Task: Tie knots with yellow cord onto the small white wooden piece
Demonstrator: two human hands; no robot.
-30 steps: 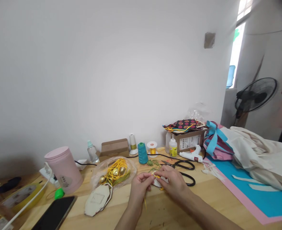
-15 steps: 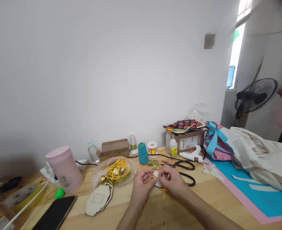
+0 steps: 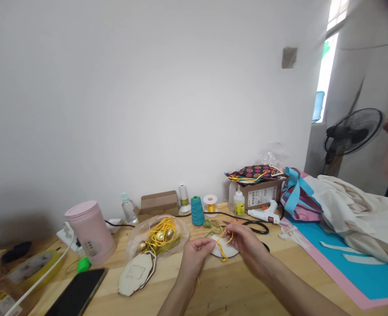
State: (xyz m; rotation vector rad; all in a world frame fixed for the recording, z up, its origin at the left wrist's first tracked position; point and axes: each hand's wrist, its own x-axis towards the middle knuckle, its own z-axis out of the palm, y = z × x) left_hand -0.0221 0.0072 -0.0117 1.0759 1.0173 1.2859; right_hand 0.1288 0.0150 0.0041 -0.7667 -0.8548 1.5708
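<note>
A flat white disc-like piece (image 3: 216, 252) with a dark edge lies on the table between my hands, its outline partly covered by my fingers. Yellow cord (image 3: 223, 251) runs across it and up toward both hands. My left hand (image 3: 196, 254) is closed in a pinch on the cord at the piece's left side, and a loose end hangs below the palm. On the right, my right hand (image 3: 246, 243) pinches another stretch of the cord, raised in a small loop. Black-handled scissors (image 3: 258, 227) lie partly hidden behind my right hand.
Behind my hands stand a teal thread cone (image 3: 197, 211), a gold thread spool (image 3: 210, 204) and a glue bottle (image 3: 239, 203). A white glue gun (image 3: 264, 213) lies to the right. Leftward are a bag of yellow cord and bells (image 3: 160, 237), octagonal white pieces (image 3: 136, 275), a phone (image 3: 77, 293) and a pink canister (image 3: 90, 232).
My hands have moved apart, the right one going rightward with the yellow cord. More of the white piece and the cord now shows between them.
</note>
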